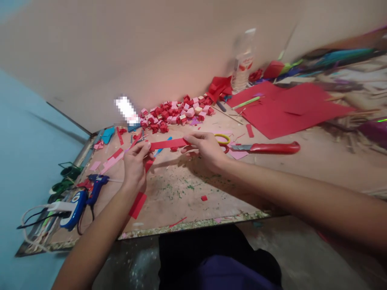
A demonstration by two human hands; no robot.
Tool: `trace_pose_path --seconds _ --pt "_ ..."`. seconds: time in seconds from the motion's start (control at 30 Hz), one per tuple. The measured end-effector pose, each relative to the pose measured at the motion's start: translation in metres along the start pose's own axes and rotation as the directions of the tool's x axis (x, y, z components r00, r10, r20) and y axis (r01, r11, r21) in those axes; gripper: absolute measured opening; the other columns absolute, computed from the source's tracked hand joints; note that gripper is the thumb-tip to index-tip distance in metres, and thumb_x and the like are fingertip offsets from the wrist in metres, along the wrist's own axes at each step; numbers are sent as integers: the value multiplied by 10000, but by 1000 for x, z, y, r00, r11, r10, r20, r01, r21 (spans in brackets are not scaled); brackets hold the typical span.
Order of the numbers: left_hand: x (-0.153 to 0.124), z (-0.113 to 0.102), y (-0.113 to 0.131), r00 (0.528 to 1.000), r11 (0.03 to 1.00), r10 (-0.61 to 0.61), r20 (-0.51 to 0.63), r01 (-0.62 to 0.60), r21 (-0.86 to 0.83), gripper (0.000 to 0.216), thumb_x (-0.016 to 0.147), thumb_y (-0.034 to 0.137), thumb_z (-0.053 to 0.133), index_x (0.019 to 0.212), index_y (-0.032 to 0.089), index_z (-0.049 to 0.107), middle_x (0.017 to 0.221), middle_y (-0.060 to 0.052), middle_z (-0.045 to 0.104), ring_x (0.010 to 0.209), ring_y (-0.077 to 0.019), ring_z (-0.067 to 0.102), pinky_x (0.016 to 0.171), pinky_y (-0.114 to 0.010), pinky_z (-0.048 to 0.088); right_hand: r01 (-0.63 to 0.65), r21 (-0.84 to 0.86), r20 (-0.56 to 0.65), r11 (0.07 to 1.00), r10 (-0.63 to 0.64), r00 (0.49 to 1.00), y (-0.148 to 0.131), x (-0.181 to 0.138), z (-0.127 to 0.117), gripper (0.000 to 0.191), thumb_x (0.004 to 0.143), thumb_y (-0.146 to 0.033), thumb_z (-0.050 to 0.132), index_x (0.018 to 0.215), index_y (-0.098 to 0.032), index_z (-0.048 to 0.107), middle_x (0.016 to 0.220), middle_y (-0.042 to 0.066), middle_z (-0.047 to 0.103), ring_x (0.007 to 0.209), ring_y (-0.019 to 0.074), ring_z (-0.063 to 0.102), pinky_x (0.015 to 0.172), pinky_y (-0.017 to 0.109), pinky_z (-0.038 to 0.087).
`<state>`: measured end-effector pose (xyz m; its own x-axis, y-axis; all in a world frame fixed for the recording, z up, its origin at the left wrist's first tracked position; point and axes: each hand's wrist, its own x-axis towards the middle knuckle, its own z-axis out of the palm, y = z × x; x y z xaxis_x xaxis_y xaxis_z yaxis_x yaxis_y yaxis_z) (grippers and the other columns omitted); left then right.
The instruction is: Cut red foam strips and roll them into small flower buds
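A red paper strip point(167, 143) is stretched above the table between my two hands. My left hand point(136, 161) pinches its left end, and my right hand point(207, 149) pinches the right end between thumb and fingers. Just beyond my right hand lie scissors with a yellow handle loop point(223, 139), partly hidden. A knife with a red handle point(275, 148) rests to their right. Under my left wrist a red paper piece point(138, 204) shows on the table. Behind the strip sits a heap of small red and pink folded paper pieces point(178, 110).
Large red paper sheets point(290, 106) and a clear plastic bottle point(243, 60) stand toward the back right. At the left are a blue glue gun point(97, 187), a blue power strip point(74, 210) with cables, and a bright blurred object point(127, 109). Paper scraps litter the table point(181, 201).
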<state>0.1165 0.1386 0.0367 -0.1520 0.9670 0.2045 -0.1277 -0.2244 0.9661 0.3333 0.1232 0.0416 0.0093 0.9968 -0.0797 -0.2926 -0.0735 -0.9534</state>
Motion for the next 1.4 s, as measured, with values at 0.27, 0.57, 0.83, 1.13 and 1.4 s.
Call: trace_pose_path --seconds 0.27,0.57,0.83,1.13,1.4 --pt "-3 -2 -5 997 998 51 62 -53 32 327 720 373 930 967 197 808 833 -26 769 680 -141 723 626 -239 594 -20 -27 104 999 22 994 4 0 -1 100 834 -232 830 860 -175 751 897 117 815 734 185 738 655 305 582" --pt "0 -5 -4 989 980 84 124 -105 167 355 701 317 952 1012 200 829 988 -77 813 815 -191 772 745 -296 637 16 -93 148 996 -2 989 -2 -1 -1 536 815 -304 885 1314 -174 737 965 118 822 788 233 757 666 348 595" --pt "0 -7 -10 988 988 87 129 -102 113 277 782 354 908 1000 203 826 915 -56 789 786 -169 758 714 -267 617 83 -150 170 985 -57 984 2 3 -3 309 838 -327 858 1102 -178 801 935 107 821 796 215 746 622 314 582" --pt "3 -8 -10 981 968 145 130 -169 188 431 687 299 972 1082 234 813 1152 -80 788 1056 -218 745 877 -302 611 -6 -86 45 996 10 999 4 9 -3 152 889 -271 841 800 -154 799 902 135 822 733 192 756 647 309 618" --pt "3 -8 -6 934 934 279 220 -317 161 346 712 305 968 986 258 762 1383 -77 685 1239 -245 689 914 -305 596 -19 9 -26 1000 19 999 6 11 -2 123 911 -156 819 796 -133 784 871 124 816 715 175 766 700 281 665"
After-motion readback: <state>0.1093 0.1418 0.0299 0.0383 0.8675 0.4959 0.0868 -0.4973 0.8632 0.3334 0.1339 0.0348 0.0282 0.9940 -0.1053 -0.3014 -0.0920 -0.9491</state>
